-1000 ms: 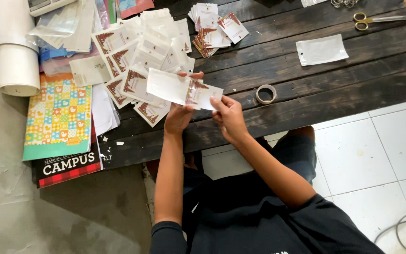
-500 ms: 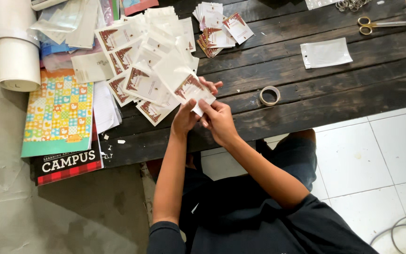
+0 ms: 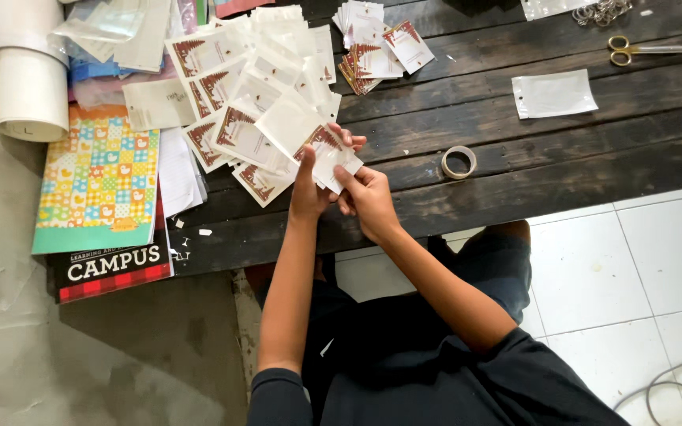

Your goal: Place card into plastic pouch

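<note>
Both hands together over the near edge of the dark plank table: left hand closed around the lower edge of a small clear sleeve with a white card bearing a brown-red pattern inside, right hand pinching the sleeve's right corner between thumb and fingertips. Sleeve held tilted just above the table, touching the spread of finished ones. Judging by the layout, well along but not finished: a broad overlapping pile of filled sleeves fanned out to the left of the hands, taking up much of that end of the table. Still to go, apparently, a smaller stack of loose cards farther back, well apart from the hands, and one empty sleeve lying flat to the right. Roll of clear tape just beside the right hand, untouched. Gold-handled scissors at the far right corner, also untouched. Colourful patterned book and white rolls off to the left. Whether the held sleeve is sealed yet: cannot tell.
</note>
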